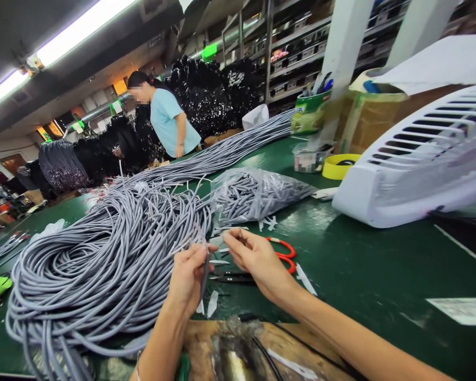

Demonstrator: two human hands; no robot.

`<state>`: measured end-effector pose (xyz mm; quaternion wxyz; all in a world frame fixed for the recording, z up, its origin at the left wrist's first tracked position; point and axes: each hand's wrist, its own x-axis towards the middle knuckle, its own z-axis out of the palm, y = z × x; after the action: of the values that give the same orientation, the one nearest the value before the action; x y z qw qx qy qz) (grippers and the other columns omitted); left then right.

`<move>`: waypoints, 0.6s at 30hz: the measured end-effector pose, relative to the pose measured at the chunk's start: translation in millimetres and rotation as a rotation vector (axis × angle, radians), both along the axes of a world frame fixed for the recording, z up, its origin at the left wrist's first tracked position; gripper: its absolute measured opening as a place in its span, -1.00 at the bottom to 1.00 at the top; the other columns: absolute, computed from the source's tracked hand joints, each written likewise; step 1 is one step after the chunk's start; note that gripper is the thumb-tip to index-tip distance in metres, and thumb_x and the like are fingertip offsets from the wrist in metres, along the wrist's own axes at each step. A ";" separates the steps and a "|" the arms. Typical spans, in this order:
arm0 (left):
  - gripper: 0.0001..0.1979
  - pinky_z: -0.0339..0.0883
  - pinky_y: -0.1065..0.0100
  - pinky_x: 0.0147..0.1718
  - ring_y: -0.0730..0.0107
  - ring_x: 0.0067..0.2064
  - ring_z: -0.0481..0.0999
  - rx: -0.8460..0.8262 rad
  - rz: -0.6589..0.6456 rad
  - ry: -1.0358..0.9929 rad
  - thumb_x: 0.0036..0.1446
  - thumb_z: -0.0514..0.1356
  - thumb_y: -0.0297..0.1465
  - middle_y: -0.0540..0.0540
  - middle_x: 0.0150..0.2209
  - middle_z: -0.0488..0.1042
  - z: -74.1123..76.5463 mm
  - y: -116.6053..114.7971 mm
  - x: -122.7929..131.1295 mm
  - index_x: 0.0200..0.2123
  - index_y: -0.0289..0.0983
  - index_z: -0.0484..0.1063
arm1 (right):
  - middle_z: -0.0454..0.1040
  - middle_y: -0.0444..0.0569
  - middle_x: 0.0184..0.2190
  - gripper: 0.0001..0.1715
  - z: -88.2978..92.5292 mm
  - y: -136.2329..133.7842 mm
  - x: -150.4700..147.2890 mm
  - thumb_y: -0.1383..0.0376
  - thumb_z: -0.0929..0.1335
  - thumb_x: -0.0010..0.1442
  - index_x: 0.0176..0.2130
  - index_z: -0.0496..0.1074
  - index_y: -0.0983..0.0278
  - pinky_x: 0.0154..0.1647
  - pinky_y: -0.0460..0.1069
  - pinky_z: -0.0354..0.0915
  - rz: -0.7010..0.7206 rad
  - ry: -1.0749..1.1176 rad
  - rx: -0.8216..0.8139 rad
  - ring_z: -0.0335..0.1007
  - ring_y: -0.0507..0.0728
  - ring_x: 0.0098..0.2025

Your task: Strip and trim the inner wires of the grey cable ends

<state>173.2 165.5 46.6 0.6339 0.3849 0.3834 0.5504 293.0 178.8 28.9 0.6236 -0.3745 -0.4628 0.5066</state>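
Observation:
My left hand (190, 270) is closed around a short grey cable (205, 272), its upper end poking out past the thumb. Just to its right, my right hand (252, 254) has thumb and fingertips pinched together; what is between them, if anything, is too small to name. The two hands are close but apart. Partly under my right hand lies a pair of scissors (287, 254) with red-orange handles and dark blades. A large coiled heap of grey cables (103, 254) spreads to the left of my left hand. Thin whitish scraps (213, 304) lie on the table around the scissors.
A clear plastic bag (257, 196) of short grey cable pieces lies beyond my hands. At the right stands a white slatted appliance (412, 164), beside yellow tape (340, 165) and a green tin (310, 114). A wooden board (198, 344) is nearest me. A person (168, 119) stands across the table.

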 end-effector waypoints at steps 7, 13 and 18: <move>-0.71 0.00 0.65 -0.77 0.58 -0.54 0.26 -0.045 -0.233 -0.093 -0.35 0.42 -0.30 -0.02 -0.61 0.32 3.5 -3.0 -0.9 -0.51 -0.36 0.55 | -0.09 -0.39 -0.80 -0.50 12.6 -6.0 6.4 -0.03 0.42 -0.21 -0.55 0.14 0.23 -0.74 -0.15 -0.31 0.164 0.238 -0.126 -0.35 -0.15 -0.74; -0.63 0.06 0.64 -0.74 0.60 -0.55 0.24 0.080 -0.277 -0.016 -0.35 0.42 -0.32 0.01 -0.60 0.31 3.7 -4.9 -2.8 -0.36 -0.31 0.57 | -0.06 -0.39 -0.82 -0.50 5.6 -0.9 0.9 -0.07 0.37 -0.21 -0.58 0.11 0.22 -0.75 -0.16 -0.31 0.151 0.036 -0.214 -0.30 -0.14 -0.75; -0.67 0.16 0.59 -0.74 0.64 -0.65 0.24 0.110 -0.041 0.144 -0.40 0.42 -0.27 0.04 -0.69 0.31 2.1 -2.4 -0.5 -0.52 -0.37 0.58 | -0.06 -0.37 -0.78 -0.55 2.9 1.2 6.9 -0.02 0.36 -0.11 -0.57 0.12 0.22 -0.74 -0.15 -0.29 0.077 -0.002 -0.144 -0.28 -0.13 -0.73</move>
<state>172.7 163.1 48.8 0.5939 0.4653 0.3892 0.5285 299.9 180.0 31.8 0.5747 -0.4005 -0.4399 0.5619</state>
